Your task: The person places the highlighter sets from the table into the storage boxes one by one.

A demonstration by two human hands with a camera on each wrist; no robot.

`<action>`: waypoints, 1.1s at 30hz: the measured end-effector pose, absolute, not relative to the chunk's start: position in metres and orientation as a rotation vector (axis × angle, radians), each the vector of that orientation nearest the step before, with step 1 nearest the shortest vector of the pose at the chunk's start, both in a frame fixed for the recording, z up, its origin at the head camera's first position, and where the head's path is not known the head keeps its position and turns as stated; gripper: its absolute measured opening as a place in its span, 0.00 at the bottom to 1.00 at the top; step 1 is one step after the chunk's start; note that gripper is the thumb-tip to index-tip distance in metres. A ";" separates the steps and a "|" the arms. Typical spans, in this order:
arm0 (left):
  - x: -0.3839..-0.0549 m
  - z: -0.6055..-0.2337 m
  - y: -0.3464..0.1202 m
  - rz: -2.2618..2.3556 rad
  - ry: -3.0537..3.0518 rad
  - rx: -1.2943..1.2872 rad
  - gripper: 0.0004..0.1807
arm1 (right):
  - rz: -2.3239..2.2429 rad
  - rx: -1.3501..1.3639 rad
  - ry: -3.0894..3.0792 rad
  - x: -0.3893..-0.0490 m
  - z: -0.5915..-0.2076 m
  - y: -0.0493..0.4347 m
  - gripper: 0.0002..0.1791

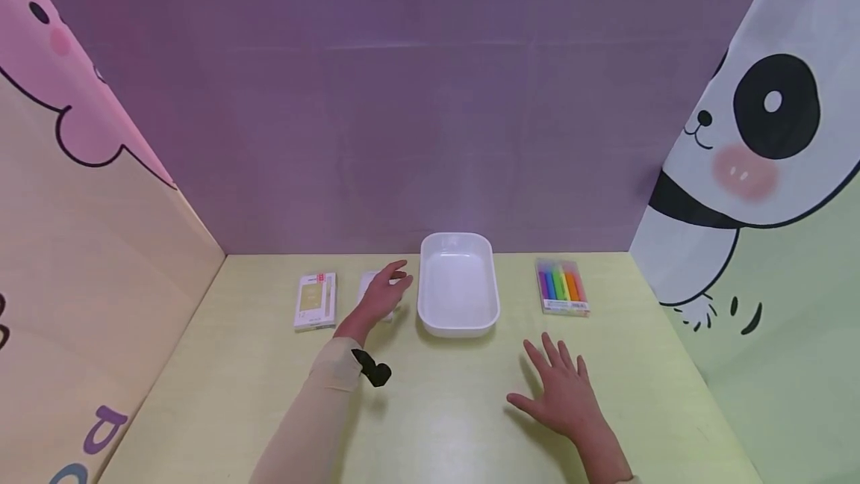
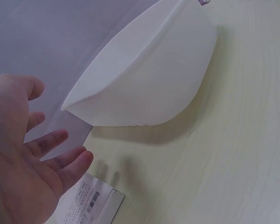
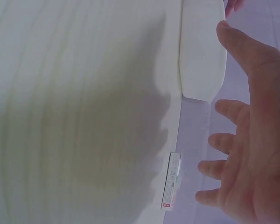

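Note:
My left hand (image 1: 381, 297) hovers with loosely bent fingers above a pale flat box (image 1: 366, 282), partly hidden under it in the head view. In the left wrist view that box (image 2: 91, 203) shows printed text and a barcode, and the hand holds nothing. Just right of it stands a white plastic basin (image 1: 458, 286), with nothing inside. My right hand (image 1: 563, 394) is spread over the table's front right part, fingers straight and apart from everything. Beyond it lies a clear pack of coloured markers (image 1: 563, 288).
Another white box (image 1: 316, 302) with a gold panel lies at the left of the pale wooden table (image 1: 443, 409). A purple wall (image 1: 430, 110) closes off the back. Side panels with cartoon animals, including a panda (image 1: 773, 110), bound the table left and right.

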State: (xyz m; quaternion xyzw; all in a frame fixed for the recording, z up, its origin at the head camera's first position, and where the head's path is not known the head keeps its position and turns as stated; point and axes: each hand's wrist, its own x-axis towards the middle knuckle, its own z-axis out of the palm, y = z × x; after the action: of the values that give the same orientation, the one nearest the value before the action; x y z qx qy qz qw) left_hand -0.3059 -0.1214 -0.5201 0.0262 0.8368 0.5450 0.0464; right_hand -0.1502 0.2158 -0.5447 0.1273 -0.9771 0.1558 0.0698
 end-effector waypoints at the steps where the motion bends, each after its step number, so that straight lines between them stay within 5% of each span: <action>1: -0.307 -0.520 -0.120 1.669 2.546 0.083 0.30 | 0.468 0.383 -2.943 -0.150 -0.545 0.216 0.51; 33: -0.326 -0.540 -0.109 1.779 2.328 0.013 0.29 | 0.487 0.346 -2.997 -0.150 -0.551 0.218 0.51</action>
State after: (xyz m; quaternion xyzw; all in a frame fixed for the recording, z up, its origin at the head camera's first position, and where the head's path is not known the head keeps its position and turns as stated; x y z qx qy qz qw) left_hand -0.3264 -0.1085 -0.5399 0.0043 0.7901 0.6038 0.1055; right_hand -0.1500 0.2179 -0.5512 0.1131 -0.9798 0.1591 0.0426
